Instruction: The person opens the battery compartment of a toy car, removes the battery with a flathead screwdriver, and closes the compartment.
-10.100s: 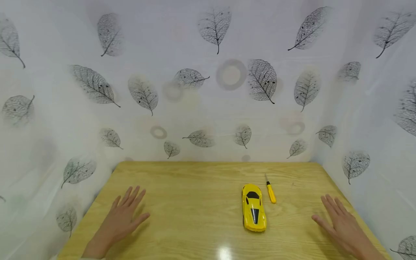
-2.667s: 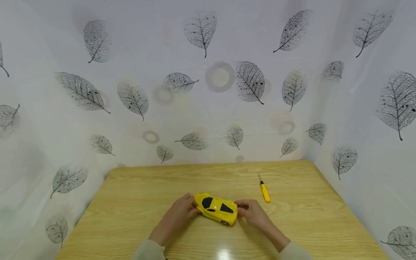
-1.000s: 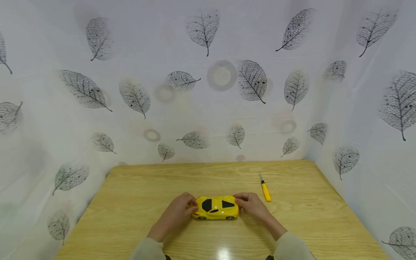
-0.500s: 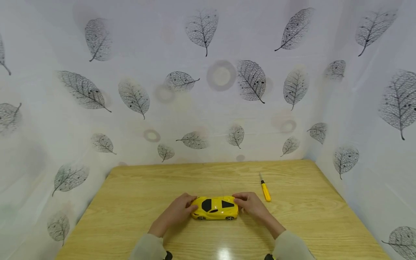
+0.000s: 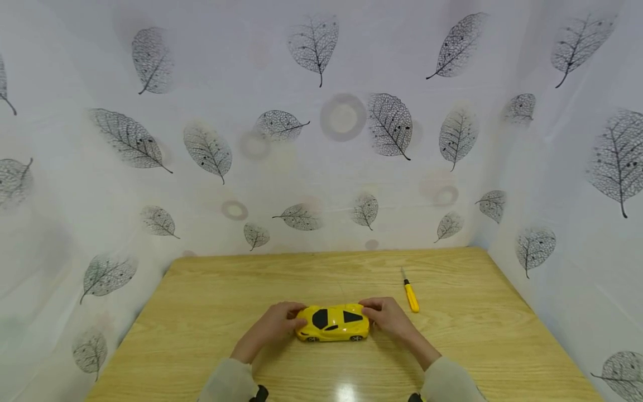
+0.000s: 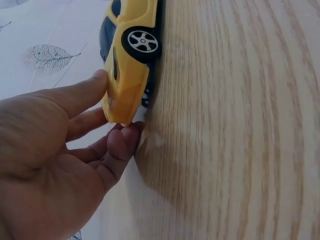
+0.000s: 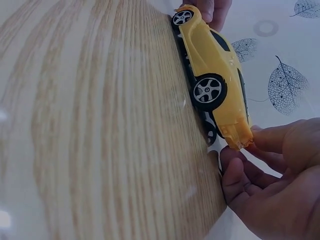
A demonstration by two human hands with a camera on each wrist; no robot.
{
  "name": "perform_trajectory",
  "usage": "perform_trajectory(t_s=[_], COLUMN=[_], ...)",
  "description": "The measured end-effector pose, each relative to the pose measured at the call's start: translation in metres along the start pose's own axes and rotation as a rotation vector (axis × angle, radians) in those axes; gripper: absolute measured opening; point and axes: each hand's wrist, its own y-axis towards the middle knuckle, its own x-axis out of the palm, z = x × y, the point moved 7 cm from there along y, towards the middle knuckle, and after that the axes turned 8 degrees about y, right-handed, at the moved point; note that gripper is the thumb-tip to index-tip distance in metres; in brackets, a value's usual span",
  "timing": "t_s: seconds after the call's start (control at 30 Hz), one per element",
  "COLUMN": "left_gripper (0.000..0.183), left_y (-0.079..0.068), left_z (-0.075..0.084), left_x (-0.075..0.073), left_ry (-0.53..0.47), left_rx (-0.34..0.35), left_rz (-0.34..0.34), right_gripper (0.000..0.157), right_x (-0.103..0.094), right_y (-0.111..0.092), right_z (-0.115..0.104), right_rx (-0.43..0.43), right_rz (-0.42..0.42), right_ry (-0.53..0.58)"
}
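Observation:
A glossy yellow toy car with black windows sits sideways on the wooden table, its front to the left. My left hand grips the front end, thumb on the hood and other fingers curled at the nose, as the left wrist view shows on the car. At the rear, my right hand holds the other end; in the right wrist view its thumb touches the car's tail, with the remaining fingers bent below. The wheels appear to be on the table.
A yellow-handled screwdriver lies behind and right of my right hand, its shaft pointing away. Bare wood of the tabletop stretches around the car. A white leaf-patterned curtain encloses the back and sides.
Ten seconds ago both hands lay apart, open, and the car pointed away, right of centre. It was then turned, held at both ends, and squared up. Over the last second it has barely moved.

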Motion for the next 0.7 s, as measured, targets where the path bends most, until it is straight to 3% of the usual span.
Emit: perform_trajectory(t_s=[0.27, 0.7], left_gripper=[0.042, 0.04], left_y=[0.001, -0.0006], left_z=[0.0001, -0.0015], left_x=[-0.0044, -0.0091], left_ry=[-0.04, -0.05], left_rx=[-0.016, 0.026], left_rz=[-0.001, 0.093], right_gripper=[0.03, 0.027], right_x=[0.0, -0.0015], right_y=[-0.0007, -0.0052], right_z=[-0.0029, -0.0078], right_rx=[-0.027, -0.117], right_rz=[0.005, -0.021], right_ry=[-0.024, 0.012])
